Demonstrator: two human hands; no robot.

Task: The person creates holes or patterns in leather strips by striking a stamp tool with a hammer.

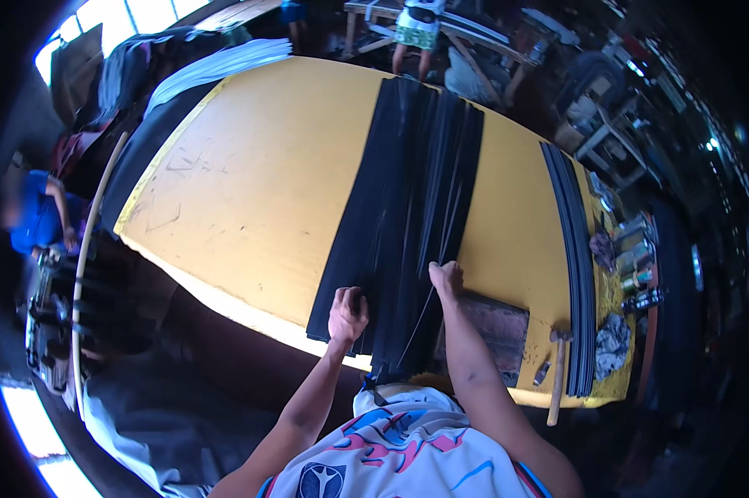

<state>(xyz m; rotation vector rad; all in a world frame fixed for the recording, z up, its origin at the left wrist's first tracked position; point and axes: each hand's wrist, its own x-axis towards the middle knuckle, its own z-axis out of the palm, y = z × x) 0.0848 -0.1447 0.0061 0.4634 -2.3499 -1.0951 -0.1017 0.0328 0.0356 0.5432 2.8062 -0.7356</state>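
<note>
Long black strips (399, 191) lie side by side across the yellow table (258, 183), running from its far edge to the near edge before me. Over their left side, close to the near end, my left hand (348, 317) is closed with its fingers curled; I cannot tell what it holds, though something dark shows at the fingers. My right hand (447, 277) pinches the edge of a thin black strip on the right side of the spread. A pale line runs from that hand down toward the strips' near ends.
Right of my arm are a dark rectangular plate (495, 336), a hammer (559, 373) and a bundle of black strips (572, 266). Crumpled plastic (612, 344) and small containers (637, 278) line the right edge. People stand at left (38, 212) and beyond the table (416, 37).
</note>
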